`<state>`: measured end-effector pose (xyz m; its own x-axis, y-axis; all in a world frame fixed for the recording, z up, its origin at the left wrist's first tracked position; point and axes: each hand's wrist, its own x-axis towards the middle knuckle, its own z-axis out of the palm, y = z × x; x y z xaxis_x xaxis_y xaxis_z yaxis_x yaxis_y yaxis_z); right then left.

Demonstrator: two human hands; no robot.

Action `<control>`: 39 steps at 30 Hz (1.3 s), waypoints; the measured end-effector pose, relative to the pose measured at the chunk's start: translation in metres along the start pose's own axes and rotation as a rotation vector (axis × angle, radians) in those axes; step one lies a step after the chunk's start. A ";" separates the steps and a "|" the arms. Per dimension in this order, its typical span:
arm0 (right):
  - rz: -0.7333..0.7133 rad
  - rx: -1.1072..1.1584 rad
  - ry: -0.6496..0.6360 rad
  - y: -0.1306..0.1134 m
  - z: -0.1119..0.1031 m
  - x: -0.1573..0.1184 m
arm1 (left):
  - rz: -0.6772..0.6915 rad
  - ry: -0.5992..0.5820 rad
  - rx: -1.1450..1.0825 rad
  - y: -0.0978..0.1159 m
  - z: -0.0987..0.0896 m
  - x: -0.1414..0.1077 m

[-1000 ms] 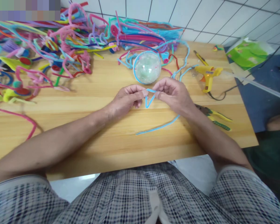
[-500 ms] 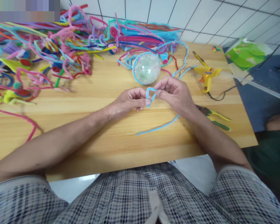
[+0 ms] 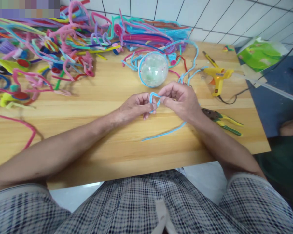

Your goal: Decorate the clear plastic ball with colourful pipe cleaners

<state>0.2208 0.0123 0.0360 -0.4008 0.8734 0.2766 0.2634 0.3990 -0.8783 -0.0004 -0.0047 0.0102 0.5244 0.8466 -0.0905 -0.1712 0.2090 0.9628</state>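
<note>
- Centrally, over a wooden table (image 3: 92, 97), the left hand (image 3: 134, 109) and right hand (image 3: 182, 100) pinch a light blue pipe cleaner (image 3: 154, 99), fingertips closed on it.
- Done so far — one end is bent into a small loop between the hands.
- Left, it seems: the long tail lies straight on the table, unshaped.
- Near them sits a clear ball (image 3: 153, 69).

A heap of pipe cleaners (image 3: 63, 48) is spread along the far edge and far left corner of the table (image 3: 88, 136). A ball (image 3: 153, 69) is set just in front of the heap, mid-table. A glue gun (image 3: 217, 78) is laid toward the right edge, with pliers (image 3: 222, 121) nearer the front edge. A packet (image 3: 260, 54) is found beyond the far right corner.
</note>
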 end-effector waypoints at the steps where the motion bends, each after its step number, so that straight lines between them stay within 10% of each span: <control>1: 0.007 -0.001 0.000 0.000 0.000 0.000 | 0.003 -0.005 0.004 0.000 0.000 0.000; 16: 0.013 -0.066 0.033 0.004 -0.004 0.000 | 0.069 0.168 0.032 -0.006 0.004 0.000; 39: 0.024 -0.070 0.048 -0.005 -0.007 0.001 | -0.153 0.006 -0.126 0.011 -0.001 0.001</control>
<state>0.2258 0.0128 0.0434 -0.3518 0.8945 0.2760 0.3336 0.3953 -0.8558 -0.0021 -0.0010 0.0201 0.5475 0.8030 -0.2356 -0.1929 0.3950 0.8982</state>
